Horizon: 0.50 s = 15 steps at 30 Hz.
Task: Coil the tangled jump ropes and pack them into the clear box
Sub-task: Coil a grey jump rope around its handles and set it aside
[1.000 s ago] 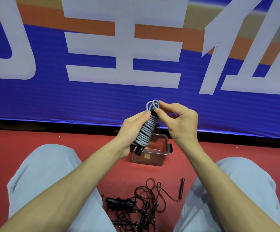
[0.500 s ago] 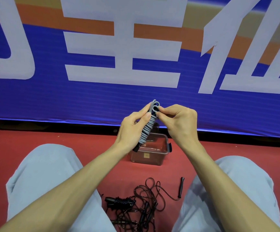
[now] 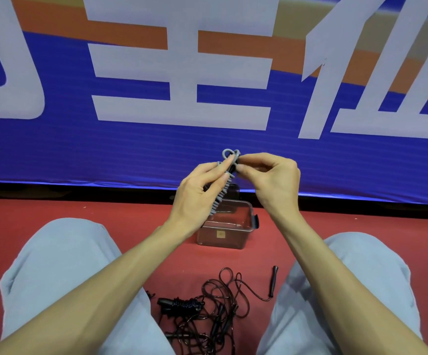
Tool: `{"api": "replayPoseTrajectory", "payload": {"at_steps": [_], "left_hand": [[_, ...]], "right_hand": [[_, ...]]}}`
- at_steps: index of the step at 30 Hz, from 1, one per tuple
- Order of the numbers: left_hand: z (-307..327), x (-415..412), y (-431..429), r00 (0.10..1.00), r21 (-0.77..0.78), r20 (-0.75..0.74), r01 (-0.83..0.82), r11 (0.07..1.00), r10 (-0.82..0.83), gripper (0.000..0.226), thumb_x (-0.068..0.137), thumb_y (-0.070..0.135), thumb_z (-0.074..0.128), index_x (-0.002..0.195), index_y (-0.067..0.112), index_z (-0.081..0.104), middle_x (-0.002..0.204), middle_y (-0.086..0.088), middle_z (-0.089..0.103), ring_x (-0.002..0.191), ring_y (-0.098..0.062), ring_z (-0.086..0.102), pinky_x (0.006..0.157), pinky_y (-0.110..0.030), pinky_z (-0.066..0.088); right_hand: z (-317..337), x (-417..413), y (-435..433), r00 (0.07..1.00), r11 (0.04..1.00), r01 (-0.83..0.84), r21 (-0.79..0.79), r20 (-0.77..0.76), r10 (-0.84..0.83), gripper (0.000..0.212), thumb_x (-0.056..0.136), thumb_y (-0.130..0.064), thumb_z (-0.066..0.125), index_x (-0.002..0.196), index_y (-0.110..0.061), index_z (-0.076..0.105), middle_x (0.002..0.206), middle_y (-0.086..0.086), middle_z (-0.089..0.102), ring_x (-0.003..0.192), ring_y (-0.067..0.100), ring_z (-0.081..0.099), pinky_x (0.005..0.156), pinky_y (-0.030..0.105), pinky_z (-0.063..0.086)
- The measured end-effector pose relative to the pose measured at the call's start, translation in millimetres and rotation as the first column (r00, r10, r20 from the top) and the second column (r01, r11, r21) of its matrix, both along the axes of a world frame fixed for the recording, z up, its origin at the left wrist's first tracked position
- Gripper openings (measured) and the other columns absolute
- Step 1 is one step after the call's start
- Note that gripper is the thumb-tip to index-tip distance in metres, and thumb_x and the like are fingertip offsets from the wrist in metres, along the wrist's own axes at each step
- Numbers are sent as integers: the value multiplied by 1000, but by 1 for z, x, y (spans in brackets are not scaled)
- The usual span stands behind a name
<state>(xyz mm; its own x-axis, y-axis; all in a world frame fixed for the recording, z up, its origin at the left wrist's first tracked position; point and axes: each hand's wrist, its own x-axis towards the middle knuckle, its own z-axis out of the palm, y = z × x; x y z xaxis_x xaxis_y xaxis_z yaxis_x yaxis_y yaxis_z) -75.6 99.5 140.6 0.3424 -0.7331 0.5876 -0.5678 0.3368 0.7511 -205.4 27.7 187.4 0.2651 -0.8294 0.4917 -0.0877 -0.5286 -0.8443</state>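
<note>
Left hand (image 3: 195, 198) is curled round the grey jump rope (image 3: 219, 201), which is wound in tight turns round its black handles, and I hold the bundle up in the air, tilted, in line with the box below. Right hand (image 3: 271, 178) pinches the small loops of loose end at the top of the bundle between thumb and forefinger. This looks like the tuck that finishes the coil, so I want that end pushed snugly under the last turns while the left thumb presses the wraps flat; let go too soon and I reckon the springy cord unwinds.

The clear plastic box (image 3: 233, 238) with a black side latch sits open on the red floor (image 3: 105, 208), just beyond my knees. Nearer me, between pale blue trousers (image 3: 62, 265), lies the tangled black jump rope (image 3: 233, 290), one handle flung out to the right, and beside it a black rope bundle (image 3: 182, 303) already wound. Behind everything hangs a blue banner (image 3: 131, 155) with big white characters and an orange stripe
</note>
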Motion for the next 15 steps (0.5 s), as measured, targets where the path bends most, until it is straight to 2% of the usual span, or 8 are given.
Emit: {"api": "replayPoseTrajectory", "payload": {"at_steps": [3, 7, 10, 12, 13, 15], "left_hand": [[2, 3, 0, 999, -6, 41, -30, 1000, 30, 36, 100, 24, 55, 133, 40, 56, 129, 14, 61, 121, -1, 55, 104, -26, 45], [2, 4, 2, 993, 8, 116, -4, 1000, 3, 39, 101, 23, 55, 134, 44, 55, 126, 16, 63, 117, 1, 58, 101, -28, 47], [-4, 9, 3, 963, -1, 267, -46, 999, 45, 42, 100, 29, 54, 134, 52, 49, 126, 18, 62, 103, -7, 64, 88, -37, 53], [-5, 12, 2, 951, 11, 307, -37, 999, 32, 40, 98, 36, 53, 132, 55, 49, 126, 19, 62, 89, -9, 65, 76, -42, 54], [-5, 14, 2, 950, 16, 312, -25, 1000, 19, 37, 97, 37, 53, 130, 53, 53, 127, 20, 62, 87, -8, 66, 74, -42, 55], [-7, 17, 1, 935, 8, 354, -15, 1000, 11, 33, 95, 37, 57, 126, 47, 60, 130, 20, 62, 102, -7, 67, 78, -42, 57]], "right_hand": [[-1, 1, 3, 1000, 1000, -1, -22, -26, 1, 20, 76, -4, 77, 90, -18, 78, 82, -8, 75, 78, 3, 70, 81, 28, 57], [-2, 0, 1, 991, 1000, -23, 1, 136, 22, 20, 73, 0, 80, 82, -15, 70, 77, 0, 73, 72, 13, 71, 69, 27, 59], [-7, -1, -1, 998, 999, -14, -45, 58, 17, 20, 81, 1, 71, 92, -15, 69, 81, 1, 70, 67, 12, 70, 65, 23, 56], [-9, -3, -5, 997, 997, -66, 30, 53, 64, 24, 89, 1, 58, 103, -15, 69, 92, 7, 68, 65, 16, 71, 69, 27, 57], [-8, -3, -7, 992, 989, -113, 94, 72, 106, 24, 92, -3, 54, 105, -15, 70, 99, 9, 68, 66, 19, 71, 72, 31, 58], [-8, -5, -12, 983, 970, -185, 156, 52, 179, 18, 95, -19, 57, 99, -18, 75, 103, 8, 70, 69, 24, 69, 74, 38, 59]]}}
